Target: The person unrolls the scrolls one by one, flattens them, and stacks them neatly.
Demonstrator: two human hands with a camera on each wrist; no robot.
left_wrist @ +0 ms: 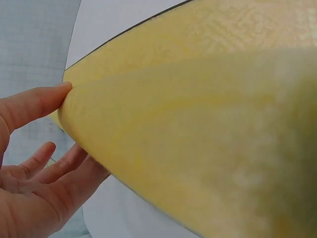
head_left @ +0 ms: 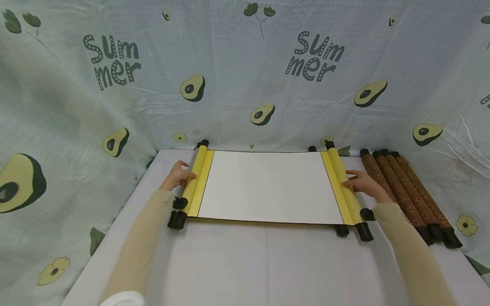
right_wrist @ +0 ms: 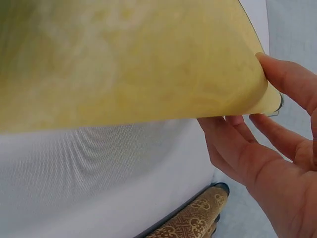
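A hanging scroll (head_left: 268, 187) is spread sideways, its white sheet edged by yellow bands, with a yellow roll and black knobs at each end. My left hand (head_left: 179, 175) holds the left yellow roll (head_left: 196, 178). In the left wrist view the thumb of my left hand (left_wrist: 37, 198) lies on top of the yellow surface (left_wrist: 148, 129), fingers underneath. At the other end my right hand (head_left: 363, 185) grips the right yellow roll (head_left: 346, 191). The right wrist view shows that hand (right_wrist: 267, 158) with thumb above and fingers below the yellow surface (right_wrist: 163, 74).
Several brown patterned rolled scrolls (head_left: 405, 191) with black ends lie side by side at the table's right. Further black knobs (head_left: 342, 230) poke out under the open scroll. The white table (head_left: 245, 263) meets an avocado-printed cloth (head_left: 229, 85) behind and at both sides.
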